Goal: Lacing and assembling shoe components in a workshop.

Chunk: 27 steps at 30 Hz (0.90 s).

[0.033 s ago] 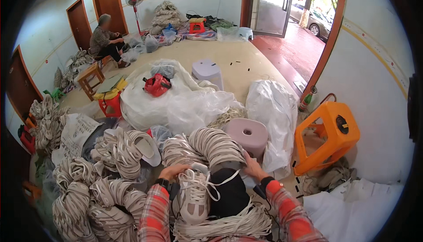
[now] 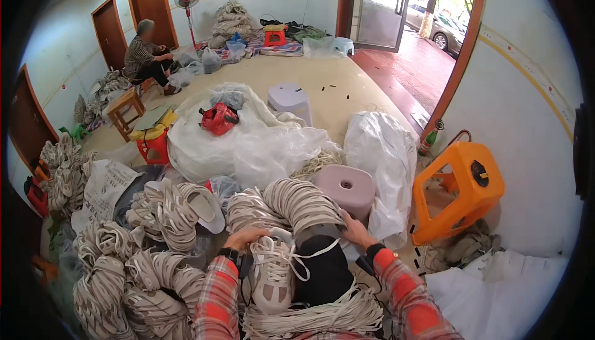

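A beige and tan sneaker (image 2: 273,276) with white laces lies toe toward me on my lap. My left hand (image 2: 246,238) is closed on its heel end, the fingers partly hidden behind it. A loose lace (image 2: 319,251) runs from the sneaker to the right across a black cloth (image 2: 323,272). My right hand (image 2: 356,231) is closed at the near right end of a curved stack of nested shoe uppers (image 2: 300,205); its fingertips are partly hidden. A thick bundle of pale laces (image 2: 316,315) lies across my lap, below the sneaker.
Several bundles of uppers (image 2: 102,287) are heaped at left. Ahead are a mauve stool (image 2: 346,190) and white plastic sheeting (image 2: 273,154). An orange stool (image 2: 460,191) is at right, a white sack (image 2: 496,293) nearer. Far left, another person (image 2: 146,58) sits working.
The whole view has shifted very slightly. Both hands, the sneaker and the uppers keep their places.
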Available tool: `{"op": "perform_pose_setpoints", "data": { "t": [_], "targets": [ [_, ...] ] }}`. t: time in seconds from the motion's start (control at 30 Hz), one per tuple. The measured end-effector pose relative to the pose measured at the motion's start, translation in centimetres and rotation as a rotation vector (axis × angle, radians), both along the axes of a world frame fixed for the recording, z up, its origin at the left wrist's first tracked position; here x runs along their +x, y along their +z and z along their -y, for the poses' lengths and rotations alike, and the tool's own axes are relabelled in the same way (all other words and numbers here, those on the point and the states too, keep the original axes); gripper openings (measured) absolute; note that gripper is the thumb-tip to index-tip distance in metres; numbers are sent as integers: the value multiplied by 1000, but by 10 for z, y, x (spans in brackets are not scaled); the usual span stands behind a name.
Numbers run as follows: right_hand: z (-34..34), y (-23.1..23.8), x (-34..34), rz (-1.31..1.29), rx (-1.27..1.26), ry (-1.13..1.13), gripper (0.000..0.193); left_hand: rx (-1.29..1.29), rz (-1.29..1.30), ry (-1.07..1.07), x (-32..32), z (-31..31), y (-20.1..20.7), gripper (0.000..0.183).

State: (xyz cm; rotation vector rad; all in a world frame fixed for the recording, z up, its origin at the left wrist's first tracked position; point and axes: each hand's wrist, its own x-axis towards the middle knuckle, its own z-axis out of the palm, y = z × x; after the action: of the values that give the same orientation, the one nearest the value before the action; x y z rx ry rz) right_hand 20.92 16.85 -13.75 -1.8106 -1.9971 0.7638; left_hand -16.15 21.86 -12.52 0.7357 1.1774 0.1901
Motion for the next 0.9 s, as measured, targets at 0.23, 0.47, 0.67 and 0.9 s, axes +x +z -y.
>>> {"op": "perform_pose_setpoints", "data": {
  "t": [0.23,0.47,0.67,0.9],
  "targets": [
    [-29,39,13,206,191,57,21,353,495,343,64,67,74,26],
    [-32,76,-1,411,120,585,25,577,543,442,162,128,0,18],
    [-27,88,27,158,-298,705,32,843,506,571,215,68,-17,12],
    [51,94,-2,477,34,413,16,-16,807,449,216,77,-22,20]
  ]
}}
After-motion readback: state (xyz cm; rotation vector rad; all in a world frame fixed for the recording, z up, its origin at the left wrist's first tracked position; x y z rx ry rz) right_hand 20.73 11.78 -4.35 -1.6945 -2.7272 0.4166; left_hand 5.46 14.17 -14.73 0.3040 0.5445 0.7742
